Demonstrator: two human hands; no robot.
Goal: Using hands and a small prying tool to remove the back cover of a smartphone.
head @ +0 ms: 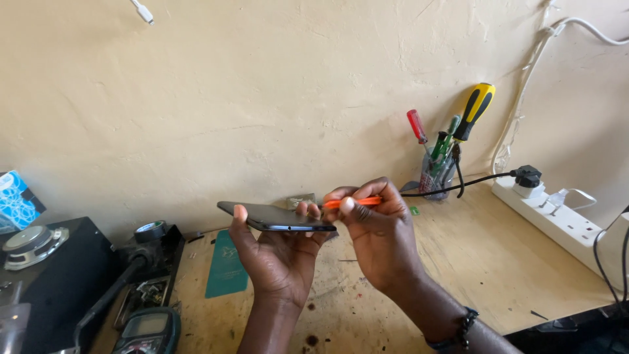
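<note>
Both of my hands are up above the desk [472, 255]. My left hand [278, 252] cups a dark phone [275, 217] from below, fingers curled over its far edge, thumb on the near one, holding it flat. My right hand [377, 229] is pinched shut on a thin orange tool [347, 202] whose tip meets the phone's right end. Under my wrists lies a green card [226, 265]; a meter [147, 331] sits at the left edge. Behind, a cup of screwdrivers [442, 167] and a white power strip [557, 219] line the wall, leaving bare wood to the right.
</note>
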